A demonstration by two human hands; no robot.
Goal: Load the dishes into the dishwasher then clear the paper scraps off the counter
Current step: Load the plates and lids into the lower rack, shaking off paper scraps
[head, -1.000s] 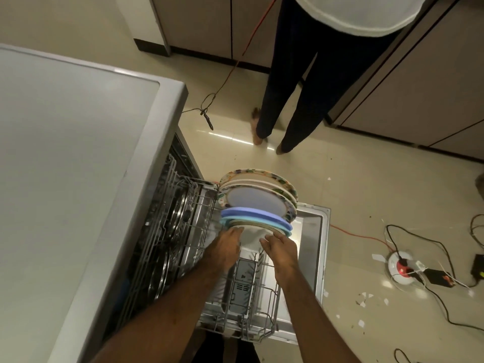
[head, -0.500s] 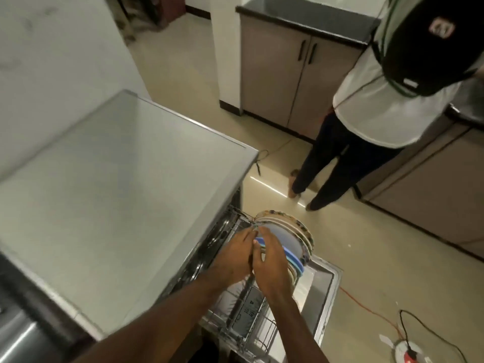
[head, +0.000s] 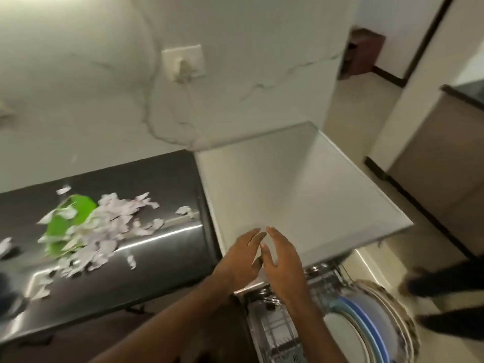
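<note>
Several plates (head: 372, 326), white, blue and patterned, stand on edge in the pulled-out dishwasher rack (head: 277, 334) at the bottom right. My left hand (head: 239, 260) and my right hand (head: 281, 260) hover side by side over the front edge of the white dishwasher top (head: 296, 187), fingers straight, holding nothing. On the dark counter (head: 162, 260) to the left lies a heap of torn paper scraps (head: 104, 229), partly covering a green plate (head: 68, 224).
A wall socket (head: 183, 61) with a plugged-in cable is on the marble wall behind. Another person's legs (head: 450, 281) stand on the floor at the right. Grey cabinets (head: 445, 163) line the far right.
Both hands have let go of the plates in the rack and risen above the dishwasher top. The view has swung left, bringing the counter and paper scraps into sight.
</note>
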